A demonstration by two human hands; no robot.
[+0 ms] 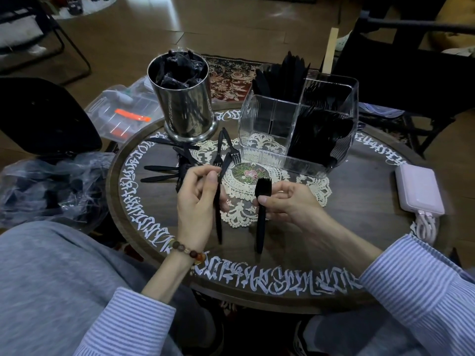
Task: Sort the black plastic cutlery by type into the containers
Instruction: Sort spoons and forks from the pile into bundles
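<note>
Black plastic is what every piece is made of, so shape has to be used to tell the kinds apart. A fork (261, 209) with short tines is pinched by its neck in the right hand (288, 201), thumb on top, with the handle pointing back toward the person. A long thin piece (218, 209) is pinched between the thumb and fingers of the left hand (198, 204); its top end is mixed up with the forks behind it, so its kind cannot be told.

To do this step well, each piece should be looked at by its head before it is dropped. It should be held near the neck and lowered handle first or head first, the same way as the others in that part. Only one piece should be let go at a time.

Loose cutlery (180, 163) is spread on the table (359, 227) just beyond the left hand, flat and thin, some pieces crossing. Two more forks (228, 147) lie past the fingertips. A shiny round metal holder (185, 98) stands farther off beyond the left hand, with crinkly wrapped pieces inside. A clear plastic box (270, 124) with ribbed walls and dividers stands beyond the right hand; pointed knives (288, 73) stick up from its far part, and dark rounded pieces fill the part nearest the right hand. One part looks empty.

A white lace doily (316, 186) lies under both hands.
</note>
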